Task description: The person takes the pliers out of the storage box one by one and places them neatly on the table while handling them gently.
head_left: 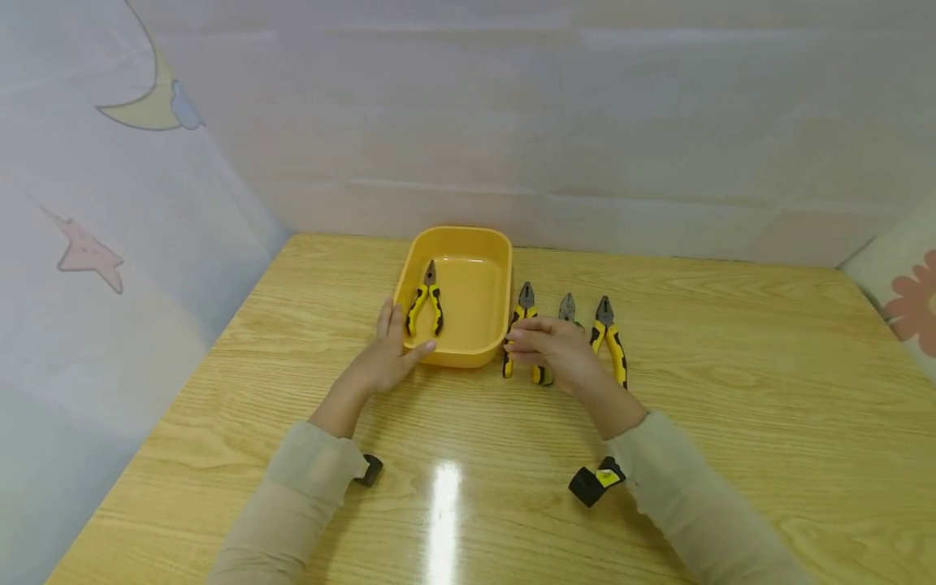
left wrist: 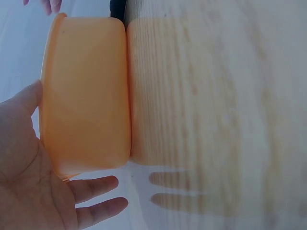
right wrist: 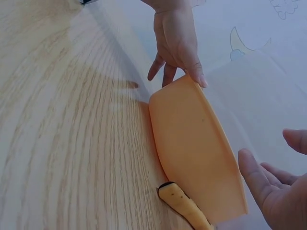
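A yellow plastic tray [head_left: 468,357] stands on the table with one pair of long-nose pliers [head_left: 415,313] lying inside at its left. My left hand [head_left: 382,357] is at the tray's front left corner, thumb at the rim and straight fingers spread along the side wall. My right hand [head_left: 559,349] hovers beside the tray's right rim with loosely bent fingers and holds nothing. Under and around it lie combination pliers [head_left: 526,296], a second pair [head_left: 567,305] largely covered by the hand, and a third pair [head_left: 605,313] to the right. One pliers handle [right wrist: 184,203] shows beside the tray.
The wood-grain table [head_left: 731,406] reaches back to a pale printed sheet [head_left: 512,122] close behind the tray. Another sheet [head_left: 110,349] hangs along the left edge. Black straps [head_left: 595,483] are at both wrists.
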Demonstrator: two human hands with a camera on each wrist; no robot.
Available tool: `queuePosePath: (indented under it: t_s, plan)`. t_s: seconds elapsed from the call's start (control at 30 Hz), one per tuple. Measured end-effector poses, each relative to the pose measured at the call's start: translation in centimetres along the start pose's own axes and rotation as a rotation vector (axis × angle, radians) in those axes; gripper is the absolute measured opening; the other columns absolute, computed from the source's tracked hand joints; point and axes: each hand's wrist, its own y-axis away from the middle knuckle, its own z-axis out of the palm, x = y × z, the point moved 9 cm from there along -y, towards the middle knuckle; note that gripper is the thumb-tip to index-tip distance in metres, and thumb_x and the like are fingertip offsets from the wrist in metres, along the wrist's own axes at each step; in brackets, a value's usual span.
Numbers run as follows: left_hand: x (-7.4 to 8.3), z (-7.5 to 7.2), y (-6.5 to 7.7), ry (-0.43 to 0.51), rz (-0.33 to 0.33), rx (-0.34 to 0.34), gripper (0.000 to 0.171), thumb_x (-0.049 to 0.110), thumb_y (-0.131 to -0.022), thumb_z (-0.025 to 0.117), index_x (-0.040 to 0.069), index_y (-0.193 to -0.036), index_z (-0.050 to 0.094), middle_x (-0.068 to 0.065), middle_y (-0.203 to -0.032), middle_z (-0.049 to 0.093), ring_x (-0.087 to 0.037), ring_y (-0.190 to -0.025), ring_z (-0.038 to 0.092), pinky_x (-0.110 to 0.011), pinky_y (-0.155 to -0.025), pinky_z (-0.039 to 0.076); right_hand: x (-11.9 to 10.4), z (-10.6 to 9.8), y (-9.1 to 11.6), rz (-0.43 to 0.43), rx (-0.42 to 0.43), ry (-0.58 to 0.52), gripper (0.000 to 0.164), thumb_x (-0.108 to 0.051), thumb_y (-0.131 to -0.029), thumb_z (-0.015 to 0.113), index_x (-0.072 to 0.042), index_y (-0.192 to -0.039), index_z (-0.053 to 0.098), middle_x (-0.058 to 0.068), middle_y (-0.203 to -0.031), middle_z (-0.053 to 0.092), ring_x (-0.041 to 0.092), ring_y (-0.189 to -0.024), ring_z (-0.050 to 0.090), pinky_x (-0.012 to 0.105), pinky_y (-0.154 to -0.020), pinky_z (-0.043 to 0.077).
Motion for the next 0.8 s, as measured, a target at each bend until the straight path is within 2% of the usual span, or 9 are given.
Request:
queuePosePath:
  t_s: [0.2, 0.4, 0.53, 0.8]
  plan:
    - [0.0, 0.0, 0.1, 0.007, -0.003, -0.003, 0.091, 0.062, -0.082, 0.031, 0.005, -0.135, -0.016, -0.004, -0.137, -0.030, -0.039, -0.123, 0.015, -0.049, -0.093, 0.026, 0.0, 0.9, -0.2, -0.010, -0.017, -0.054, 0.039, -0.006, -0.088, 0.048, 0.014, -0.121, 0.037, 0.026, -0.112, 0.044, 0.028, -0.095, 0.054, 0.038, -0.084, 0.040]
    - [0.0, 0.0, 0.2, 0.009, -0.003, -0.006, 0.092, 0.063, -0.081, 0.030, 0.005, -0.135, -0.016, -0.004, -0.136, -0.031, -0.039, -0.123, 0.017, -0.049, -0.093, 0.027, 0.3, 1.1, -0.5, -0.017, -0.004, -0.091, 0.041, -0.005, -0.088, 0.048, 0.014, -0.123, 0.035, 0.029, -0.114, 0.042, 0.019, -0.088, 0.057, 0.032, -0.081, 0.043]
    - [0.0, 0.0, 0.2, 0.004, -0.005, -0.005, 0.092, 0.063, -0.081, 0.030, 0.005, -0.135, -0.016, -0.004, -0.136, -0.031, -0.039, -0.122, 0.018, -0.048, -0.093, 0.027, 0.3, 1.4, -0.8, -0.038, -0.010, -0.100, 0.041, -0.004, -0.088, 0.047, 0.016, -0.121, 0.035, 0.032, -0.116, 0.041, 0.018, -0.086, 0.058, 0.031, -0.079, 0.044]
    - [0.1, 0.0, 0.2, 0.003, 0.002, -0.003, 0.092, 0.063, -0.081, 0.031, 0.004, -0.135, -0.016, -0.005, -0.137, -0.030, -0.040, -0.121, 0.020, -0.048, -0.092, 0.028, 0.2, 2.2, -0.9, -0.031, 0.000, -0.088, 0.036, -0.003, -0.087, 0.048, 0.014, -0.118, 0.040, 0.029, -0.115, 0.043, 0.021, -0.089, 0.058, 0.031, -0.078, 0.045]
